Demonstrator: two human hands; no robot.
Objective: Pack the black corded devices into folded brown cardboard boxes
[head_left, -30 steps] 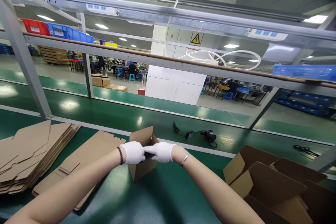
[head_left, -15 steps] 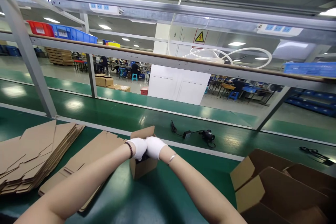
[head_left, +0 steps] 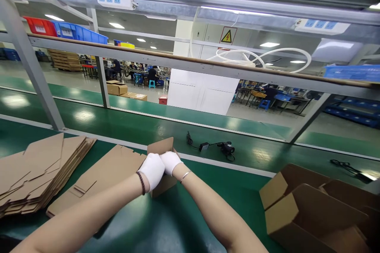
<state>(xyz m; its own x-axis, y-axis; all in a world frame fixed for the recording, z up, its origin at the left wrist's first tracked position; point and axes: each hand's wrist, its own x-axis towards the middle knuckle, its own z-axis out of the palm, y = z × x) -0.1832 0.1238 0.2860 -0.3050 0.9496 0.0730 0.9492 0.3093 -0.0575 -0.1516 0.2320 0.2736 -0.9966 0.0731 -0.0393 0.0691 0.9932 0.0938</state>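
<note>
A small cardboard box [head_left: 163,188] stands upright on the green bench with its lid flap [head_left: 160,146] raised at the back. Both hands wear white gloves and meet over its opening. My left hand [head_left: 152,170] is curled at the box's left side, knuckles up, and covers much of it. Pressed against it, my right hand [head_left: 171,162] reaches into the mouth with bent fingers. Both hands look closed, but the fingertips and whatever they hold are hidden. Flat cardboard blanks [head_left: 111,172] lie just left of the box.
A taller stack of flat cardboard [head_left: 38,170] lies far left. Beyond the box, a black device with a cable [head_left: 227,148] rests on the green conveyor [head_left: 178,128]; another black cable [head_left: 347,167] is farther right. Open cardboard cartons [head_left: 320,213] stand at right. A shelf rail [head_left: 178,56] crosses above.
My left hand has turned and moved slightly down, covering more of the box's front. Dark contents visible in the box earlier are now hidden. The conveyor's black items have shifted slightly left in view.
</note>
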